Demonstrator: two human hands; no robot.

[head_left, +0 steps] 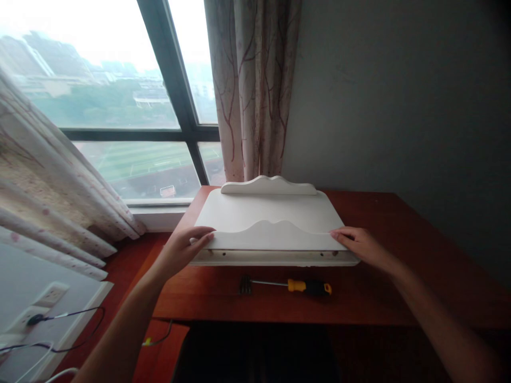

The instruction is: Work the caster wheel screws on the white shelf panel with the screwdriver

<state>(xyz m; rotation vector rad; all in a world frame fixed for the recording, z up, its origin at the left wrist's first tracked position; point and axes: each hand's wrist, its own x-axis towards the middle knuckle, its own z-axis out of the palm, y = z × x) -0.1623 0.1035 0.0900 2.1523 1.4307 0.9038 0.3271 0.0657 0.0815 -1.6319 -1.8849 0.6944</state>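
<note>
A white board with a wavy top edge (271,236) stands upright along the near side of a flat white panel (263,206). My left hand (195,242) grips the board's left end, thumb in front and fingers behind. At the opposite end, my right hand (353,242) pinches it the same way. Below the board, the near edge strip (273,256) of the white piece shows small dark holes. A matching wavy board (268,186) rises at the panel's far side. Closer to me lies a screwdriver (307,286) with a yellow and black handle, its tip beside several screws (245,284).
Everything rests on a reddish-brown wooden table (419,266). Behind it are a grey wall (379,96) and a patterned curtain (255,85). A window (120,133) is at the left, above a wall socket (34,314) with cables. A dark shape fills the bottom middle.
</note>
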